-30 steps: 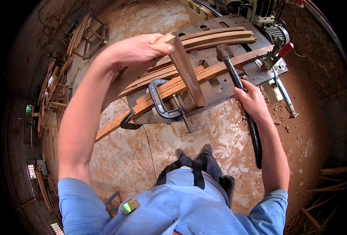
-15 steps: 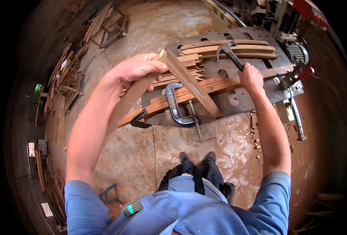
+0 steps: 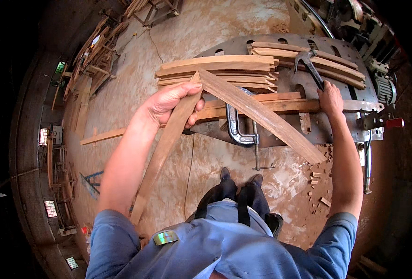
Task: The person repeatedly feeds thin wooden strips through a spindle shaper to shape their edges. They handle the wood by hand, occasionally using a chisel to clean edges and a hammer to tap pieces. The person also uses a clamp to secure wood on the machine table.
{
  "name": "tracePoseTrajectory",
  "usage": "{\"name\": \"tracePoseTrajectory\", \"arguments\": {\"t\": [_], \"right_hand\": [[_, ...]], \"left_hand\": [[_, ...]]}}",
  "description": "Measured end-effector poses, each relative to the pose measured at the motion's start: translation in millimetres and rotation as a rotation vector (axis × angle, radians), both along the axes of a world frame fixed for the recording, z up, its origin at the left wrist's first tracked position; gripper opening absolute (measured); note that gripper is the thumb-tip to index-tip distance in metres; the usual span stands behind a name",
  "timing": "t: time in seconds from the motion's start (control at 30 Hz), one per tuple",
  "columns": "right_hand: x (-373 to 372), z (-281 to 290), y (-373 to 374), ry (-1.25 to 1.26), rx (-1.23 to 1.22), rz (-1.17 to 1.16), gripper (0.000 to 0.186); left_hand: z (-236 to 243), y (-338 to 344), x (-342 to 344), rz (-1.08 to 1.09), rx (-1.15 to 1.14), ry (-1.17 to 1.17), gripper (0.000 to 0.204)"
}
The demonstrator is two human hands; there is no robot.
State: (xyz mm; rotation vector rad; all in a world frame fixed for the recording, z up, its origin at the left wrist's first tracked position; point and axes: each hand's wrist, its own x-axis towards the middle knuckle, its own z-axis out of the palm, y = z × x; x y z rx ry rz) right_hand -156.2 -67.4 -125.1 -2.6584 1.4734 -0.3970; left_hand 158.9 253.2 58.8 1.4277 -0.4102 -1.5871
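Note:
My left hand (image 3: 177, 101) is closed around two wooden strips that meet in a pointed corner, like an upturned V. One strip (image 3: 166, 144) runs down along my left forearm; the other strip (image 3: 262, 114) slants down to the right, above the metal table's near edge. My right hand (image 3: 330, 98) grips the handle of a claw hammer (image 3: 312, 69), its head toward the far side of the table. Below the held corner, a C-clamp (image 3: 234, 128) sits at the table edge by a long wooden bar (image 3: 285, 108).
On the metal table (image 3: 285, 132) lie a stack of wooden strips (image 3: 215, 65) at left and curved strips (image 3: 317, 59) farther right. An electric motor (image 3: 385, 89) and a red-handled clamp (image 3: 393, 122) stand at its right end. Wood offcuts (image 3: 315, 179) litter the floor; lumber piles (image 3: 99, 60) stand far left.
The joined strips have turned so their broad faces show more, and the right-hand strip reaches farther right. The view has shifted, with the table and hammer now farther right in it. Both grips persist.

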Motion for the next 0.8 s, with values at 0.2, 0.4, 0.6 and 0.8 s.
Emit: {"name": "tracePoseTrajectory", "arguments": {"t": [0.2, 0.4, 0.6, 0.8], "right_hand": [[-15.2, 21.4, -17.3, -0.245, 0.072, 0.047, 0.054], [8.4, 137.2, 105.0, -0.222, 1.078, 0.562, 0.099], [15.0, 125.2, 145.2, -0.027, 0.904, 0.656, 0.066], [11.4, 126.6, 159.6, -0.001, 0.926, 0.602, 0.050]], "left_hand": [[-16.5, -0.1, -5.1, -0.015, 0.046, 0.077, 0.025], [-33.5, 1.8, -6.2, 0.052, 0.152, 0.106, 0.028], [-43.4, -0.9, -10.9, 0.021, 0.180, 0.215, 0.028], [-54.7, 6.5, -11.2, -0.016, 0.327, 0.306, 0.037]]}}
